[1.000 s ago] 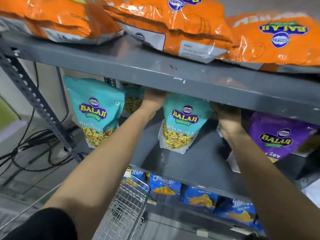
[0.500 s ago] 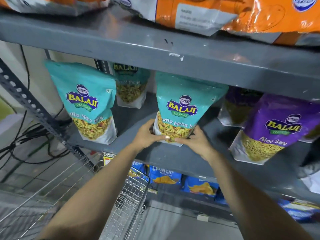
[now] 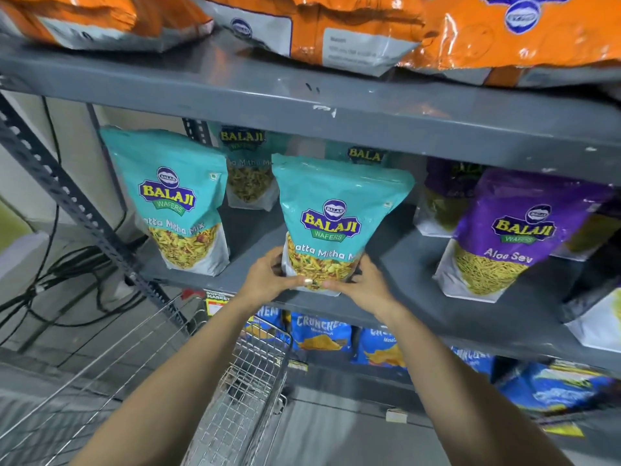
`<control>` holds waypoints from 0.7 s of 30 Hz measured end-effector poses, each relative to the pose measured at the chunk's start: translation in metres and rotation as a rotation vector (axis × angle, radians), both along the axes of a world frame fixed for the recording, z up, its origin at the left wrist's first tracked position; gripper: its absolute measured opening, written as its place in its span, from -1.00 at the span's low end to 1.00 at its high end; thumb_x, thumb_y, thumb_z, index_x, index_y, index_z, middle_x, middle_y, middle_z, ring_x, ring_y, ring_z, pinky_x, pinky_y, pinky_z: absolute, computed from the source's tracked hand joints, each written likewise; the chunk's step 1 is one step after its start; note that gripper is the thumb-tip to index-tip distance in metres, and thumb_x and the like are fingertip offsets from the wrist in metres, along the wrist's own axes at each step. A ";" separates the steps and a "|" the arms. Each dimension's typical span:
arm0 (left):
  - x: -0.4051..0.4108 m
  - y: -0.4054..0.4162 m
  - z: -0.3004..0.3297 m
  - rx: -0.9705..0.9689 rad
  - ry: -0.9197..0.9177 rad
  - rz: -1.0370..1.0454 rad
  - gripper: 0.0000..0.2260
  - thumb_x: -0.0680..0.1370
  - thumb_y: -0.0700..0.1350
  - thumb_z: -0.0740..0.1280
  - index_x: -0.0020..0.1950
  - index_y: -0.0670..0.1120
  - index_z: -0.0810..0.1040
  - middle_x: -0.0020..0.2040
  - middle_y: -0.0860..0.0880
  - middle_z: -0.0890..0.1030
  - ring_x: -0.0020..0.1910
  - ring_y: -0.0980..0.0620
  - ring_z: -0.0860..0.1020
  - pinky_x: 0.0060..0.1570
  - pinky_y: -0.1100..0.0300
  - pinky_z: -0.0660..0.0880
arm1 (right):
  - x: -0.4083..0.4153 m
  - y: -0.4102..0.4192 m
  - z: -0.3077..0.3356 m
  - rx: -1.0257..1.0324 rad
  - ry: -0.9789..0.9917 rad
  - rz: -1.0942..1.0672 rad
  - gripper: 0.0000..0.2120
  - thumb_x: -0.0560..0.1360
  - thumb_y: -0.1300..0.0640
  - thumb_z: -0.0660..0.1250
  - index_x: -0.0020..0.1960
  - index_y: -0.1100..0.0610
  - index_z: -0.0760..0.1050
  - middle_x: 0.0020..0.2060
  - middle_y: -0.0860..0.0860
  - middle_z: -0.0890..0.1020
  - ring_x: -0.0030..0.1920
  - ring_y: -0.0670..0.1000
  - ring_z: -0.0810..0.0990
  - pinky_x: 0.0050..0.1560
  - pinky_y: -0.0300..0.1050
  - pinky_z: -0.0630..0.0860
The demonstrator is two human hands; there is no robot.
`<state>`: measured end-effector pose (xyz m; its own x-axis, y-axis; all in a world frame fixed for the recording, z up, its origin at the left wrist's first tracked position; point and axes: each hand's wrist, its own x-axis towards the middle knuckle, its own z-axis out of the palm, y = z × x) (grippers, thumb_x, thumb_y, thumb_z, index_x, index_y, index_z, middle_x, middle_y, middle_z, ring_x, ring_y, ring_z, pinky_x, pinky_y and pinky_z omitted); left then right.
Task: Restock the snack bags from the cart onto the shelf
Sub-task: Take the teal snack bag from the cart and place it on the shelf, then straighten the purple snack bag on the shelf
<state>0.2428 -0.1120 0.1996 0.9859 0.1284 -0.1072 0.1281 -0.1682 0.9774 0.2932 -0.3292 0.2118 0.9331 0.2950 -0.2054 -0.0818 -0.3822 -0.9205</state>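
Note:
A teal snack bag (image 3: 336, 210) stands upright near the front edge of the grey middle shelf (image 3: 403, 297). My left hand (image 3: 268, 280) grips its lower left corner and my right hand (image 3: 363, 287) grips its lower right corner. Another teal bag (image 3: 174, 196) stands upright to the left, and two more teal bags (image 3: 248, 169) stand behind, partly hidden. The wire cart (image 3: 235, 381) sits below my arms, in front of the shelf; I see no bags in the part of it that shows.
Purple snack bags (image 3: 510, 230) stand on the right of the same shelf. Orange bags (image 3: 336, 25) lie on the shelf above. Blue bags (image 3: 319, 334) fill the shelf below. A perforated grey upright (image 3: 67, 203) and black cables (image 3: 50, 280) are at the left.
My hands came down from the bag's top, deep under the upper shelf, to its bottom corners. The bag now stands closer to the shelf's front edge.

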 end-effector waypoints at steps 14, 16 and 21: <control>-0.037 -0.076 0.024 0.245 -0.556 0.348 -0.88 0.38 -0.05 0.52 -0.12 0.01 0.67 -0.14 0.13 0.67 -0.10 0.12 0.60 -0.10 0.19 0.52 | -0.026 -0.086 -0.009 0.230 -0.114 -0.249 -0.41 0.28 0.03 0.59 0.26 -0.13 0.48 0.14 -0.10 0.59 0.19 -0.11 0.57 0.15 -0.23 0.45; -0.031 -0.110 0.024 0.246 -0.575 0.257 -0.94 0.40 -0.04 0.51 -0.17 0.01 0.70 -0.19 0.24 0.68 -0.15 0.20 0.62 -0.07 0.28 0.51 | -0.032 -0.125 -0.013 0.178 -0.202 -0.393 -0.75 0.36 0.09 0.54 -0.03 -0.16 0.61 -0.05 -0.21 0.69 0.02 -0.13 0.65 0.07 -0.29 0.50; 0.013 -0.192 0.014 0.261 -0.434 0.095 -0.73 0.34 -0.09 0.56 -0.01 -0.14 0.69 -0.08 0.06 0.67 -0.13 0.22 0.61 0.00 0.25 0.57 | -0.022 -0.231 -0.017 -0.038 -0.324 -0.657 -0.79 0.34 0.17 0.55 -0.19 0.00 0.53 -0.26 0.08 0.67 -0.28 -0.11 0.57 -0.06 -0.09 0.51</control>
<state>0.2556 -0.3038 0.2134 0.9152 0.1877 0.3566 -0.2532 -0.4208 0.8711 0.2711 -0.5602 0.1944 0.9308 -0.3480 0.1121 -0.0307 -0.3800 -0.9245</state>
